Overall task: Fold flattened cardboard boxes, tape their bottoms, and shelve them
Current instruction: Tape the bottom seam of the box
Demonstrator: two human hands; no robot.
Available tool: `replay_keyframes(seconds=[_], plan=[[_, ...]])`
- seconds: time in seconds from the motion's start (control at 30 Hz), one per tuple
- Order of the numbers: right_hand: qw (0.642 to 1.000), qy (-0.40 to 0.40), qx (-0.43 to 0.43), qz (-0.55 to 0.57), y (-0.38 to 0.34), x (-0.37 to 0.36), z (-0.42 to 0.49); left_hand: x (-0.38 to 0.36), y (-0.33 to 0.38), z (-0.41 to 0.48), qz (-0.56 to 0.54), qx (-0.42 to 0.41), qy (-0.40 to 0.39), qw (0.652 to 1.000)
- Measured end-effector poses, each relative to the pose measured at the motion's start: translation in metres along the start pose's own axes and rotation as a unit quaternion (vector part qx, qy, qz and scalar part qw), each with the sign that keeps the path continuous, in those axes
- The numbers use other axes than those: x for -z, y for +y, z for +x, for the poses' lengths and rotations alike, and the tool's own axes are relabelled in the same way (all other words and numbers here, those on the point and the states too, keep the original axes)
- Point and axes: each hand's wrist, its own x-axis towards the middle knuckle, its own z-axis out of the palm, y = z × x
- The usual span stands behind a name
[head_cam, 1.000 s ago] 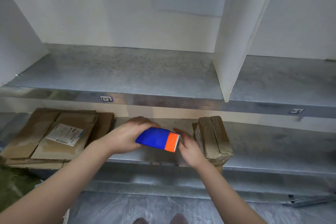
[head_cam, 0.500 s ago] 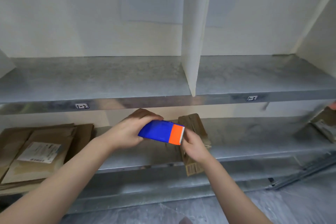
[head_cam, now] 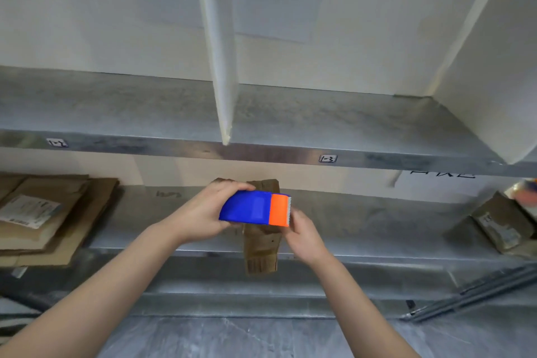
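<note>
My left hand (head_cam: 203,212) grips the blue body of a blue and orange tape dispenser (head_cam: 255,209), held in the air in front of the lower shelf (head_cam: 363,229). My right hand (head_cam: 305,235) pinches at the orange toothed end of the dispenser. Behind and below the dispenser lies a small folded cardboard box (head_cam: 261,250), its end hanging over the shelf's front edge. A stack of flattened cardboard boxes (head_cam: 43,218) with a white label lies at the left of the same shelf.
The upper metal shelf (head_cam: 319,122) is split by a white divider (head_cam: 220,67), with a slanted white panel (head_cam: 488,67) at its right. More flattened cardboard (head_cam: 505,227) lies far right on the lower shelf. Metal rails (head_cam: 470,293) lie on the grey floor (head_cam: 232,337).
The view has swung right and tilted up, so the cardboard stack slid left and cardboard at the right came into sight. Both hands stay on the dispenser, with the right hand closer to its orange end.
</note>
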Motion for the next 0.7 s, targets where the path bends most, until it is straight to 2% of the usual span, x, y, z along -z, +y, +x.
replay_keyframes(seconds=[0.2,0.33,0.53,0.7], plan=[[0.999,0.005,0.031,-0.025,0.023,0.021,-0.017,-0.018,0.027,0.000,-0.121,0.144,0.010,0.982],[0.999,0.009,0.029,-0.012,0.034,0.026,-0.020,-0.019,0.028,-0.003,-0.196,0.226,0.001,0.954],[1.000,0.011,0.009,0.015,0.035,0.020,-0.020,-0.022,0.021,-0.009,-0.303,0.308,0.016,0.902],[0.999,0.007,-0.003,0.036,0.032,0.015,-0.022,-0.027,0.016,-0.016,-0.387,0.334,0.009,0.860]])
